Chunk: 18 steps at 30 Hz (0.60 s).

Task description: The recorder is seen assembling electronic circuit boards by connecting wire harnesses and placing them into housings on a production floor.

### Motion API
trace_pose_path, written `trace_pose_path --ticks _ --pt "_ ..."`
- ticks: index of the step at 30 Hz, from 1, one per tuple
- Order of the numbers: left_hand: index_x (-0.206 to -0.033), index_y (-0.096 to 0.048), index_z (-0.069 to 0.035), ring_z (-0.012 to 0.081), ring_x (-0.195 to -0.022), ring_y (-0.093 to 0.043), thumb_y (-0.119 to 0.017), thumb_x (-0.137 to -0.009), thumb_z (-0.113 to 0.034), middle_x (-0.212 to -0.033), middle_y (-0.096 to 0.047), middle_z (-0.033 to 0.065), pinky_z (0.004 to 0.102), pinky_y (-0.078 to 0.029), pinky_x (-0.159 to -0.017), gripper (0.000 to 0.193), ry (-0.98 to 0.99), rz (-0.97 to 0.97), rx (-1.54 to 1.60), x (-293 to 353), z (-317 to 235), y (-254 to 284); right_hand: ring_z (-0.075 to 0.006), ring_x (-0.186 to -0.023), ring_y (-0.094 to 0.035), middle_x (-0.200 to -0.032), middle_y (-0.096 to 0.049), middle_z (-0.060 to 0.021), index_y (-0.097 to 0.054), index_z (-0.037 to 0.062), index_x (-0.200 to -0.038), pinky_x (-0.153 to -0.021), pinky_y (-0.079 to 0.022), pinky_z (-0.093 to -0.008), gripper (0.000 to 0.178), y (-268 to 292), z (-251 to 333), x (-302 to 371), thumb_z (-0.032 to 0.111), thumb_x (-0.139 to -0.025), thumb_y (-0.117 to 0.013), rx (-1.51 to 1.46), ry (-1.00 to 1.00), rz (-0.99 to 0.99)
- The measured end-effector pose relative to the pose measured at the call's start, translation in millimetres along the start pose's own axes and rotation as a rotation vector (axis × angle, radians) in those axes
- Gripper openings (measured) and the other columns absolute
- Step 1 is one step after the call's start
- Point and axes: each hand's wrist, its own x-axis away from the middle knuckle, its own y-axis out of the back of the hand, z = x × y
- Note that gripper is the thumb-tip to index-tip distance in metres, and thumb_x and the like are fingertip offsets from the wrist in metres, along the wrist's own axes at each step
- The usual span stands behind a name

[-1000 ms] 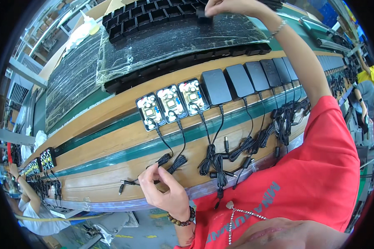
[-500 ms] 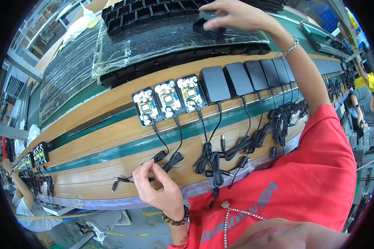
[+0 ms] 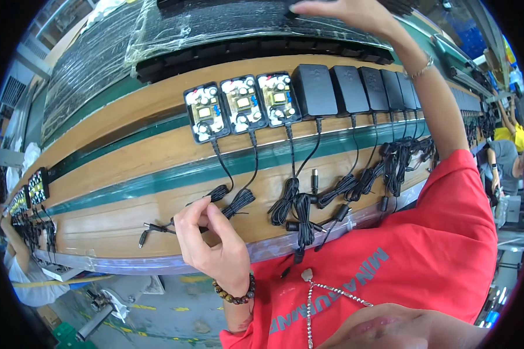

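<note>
My left hand (image 3: 215,241) is at the near side of the bench, thumb and fingertips closed in a pinch beside a coiled black cable (image 3: 218,192). What lies in the pinch, if anything, is hidden. That cable runs to the leftmost open power adapter (image 3: 206,113), whose circuit board is exposed. Two more open adapters (image 3: 243,104) (image 3: 278,99) stand beside it. At the top edge my right hand (image 3: 346,10), partly cut off, has its fingers on a black plastic casing (image 3: 290,11), of which only a dark corner shows.
Closed black adapters (image 3: 317,90) continue the row rightward, with bundled cords (image 3: 300,212) along the near edge. Behind them runs a row of black casings (image 3: 215,58) beside a film-wrapped board (image 3: 215,26). At far left another person's arm (image 3: 14,235) is near more open adapters (image 3: 38,185).
The view has shifted, so the bench sits higher in the picture. My right hand and the black casing have moved toward the top edge. My left hand keeps its pinch by the cable.
</note>
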Motion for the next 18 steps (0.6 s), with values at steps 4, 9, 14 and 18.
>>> trace_pose_path --ticks 4,9,14,18 --pt "-0.099 -0.065 0.003 0.0182 -0.064 -0.050 -0.062 -0.086 0.012 -0.086 -0.060 0.0097 0.0316 -0.042 -0.060 0.017 -0.009 0.039 0.014 -2.1 -1.0 0.8 -0.0230 -0.101 -0.061 -0.113 -0.063 -0.0155 -0.061 -0.0011 -0.116 -0.092 -0.050 -0.0329 0.055 2.4 -4.5 4.2 0.036 -0.081 -0.082 0.059 -0.266 0.047" --pt "-0.099 -0.065 0.003 0.0177 -0.063 -0.049 -0.062 -0.086 0.013 -0.085 -0.060 0.0095 0.0310 -0.042 -0.059 0.017 -0.013 0.041 -0.001 -1.9 1.1 3.4 -0.0223 -0.093 -0.064 -0.093 -0.066 -0.0114 -0.060 -0.0024 -0.111 -0.089 -0.050 -0.0308 0.053 -24.2 60.3 33.2 0.037 -0.082 -0.080 -0.095 0.147 -0.283" --pt "-0.100 -0.064 0.002 0.0115 -0.066 -0.045 -0.061 -0.092 0.007 -0.082 -0.054 0.0033 0.0266 -0.038 -0.061 0.010 -0.007 0.048 0.026 -3.2 -0.7 0.5 -0.0323 -0.121 -0.058 -0.133 -0.056 -0.0174 -0.054 0.0067 -0.140 -0.103 -0.046 -0.0388 0.084 -52.4 70.5 64.4 0.039 -0.070 -0.088 0.081 0.253 -0.080" --pt "-0.100 -0.064 0.002 0.0127 -0.066 -0.045 -0.061 -0.091 0.007 -0.081 -0.054 0.0040 0.0274 -0.038 -0.062 0.010 0.022 0.048 0.037 -2.7 -3.3 1.0 -0.0367 -0.122 -0.054 -0.128 -0.057 -0.0200 -0.054 -0.0019 -0.135 -0.102 -0.047 -0.0401 0.081 -61.9 72.9 63.2 0.044 -0.074 -0.084 0.073 0.285 -0.014"
